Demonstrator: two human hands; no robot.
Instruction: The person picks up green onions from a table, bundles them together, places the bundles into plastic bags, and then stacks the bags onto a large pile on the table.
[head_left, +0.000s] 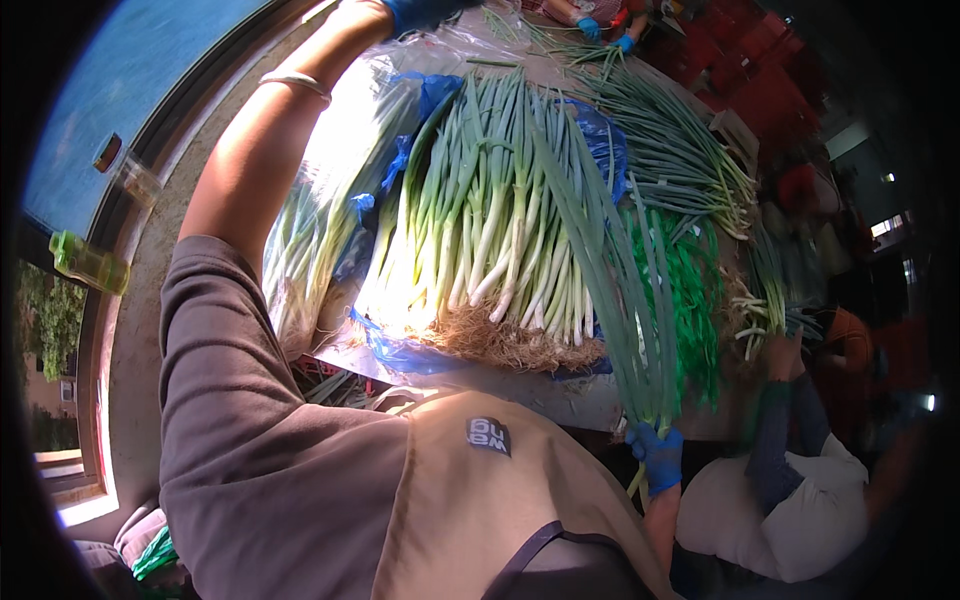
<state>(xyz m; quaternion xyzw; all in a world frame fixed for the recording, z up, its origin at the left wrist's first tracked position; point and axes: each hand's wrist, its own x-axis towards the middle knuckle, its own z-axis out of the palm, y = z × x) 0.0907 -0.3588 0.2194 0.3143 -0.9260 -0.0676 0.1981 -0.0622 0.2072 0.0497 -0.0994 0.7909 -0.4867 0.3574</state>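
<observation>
My right hand (660, 456), in a blue glove, is closed around a few long green onions (630, 322). Their leaves stretch up across the edge of a large pile of green onions (487, 202), while their lower ends hang below my fist. The pile lies on blue plastic (405, 356), its brown roots (517, 337) facing me. My left hand (424, 10), also gloved in blue, reaches to the far side of the table at the picture's top rim. Most of it is cut off, so its fingers are hidden.
Clear plastic wraps more onions (315, 232) at left. Green plastic strips (682, 300) hang beside another onion heap (660, 150) at right. Two bottles stand by the window, one green-capped (90, 262). Gloved hands of another person (604, 34) work opposite; a further person (795, 465) sits at right.
</observation>
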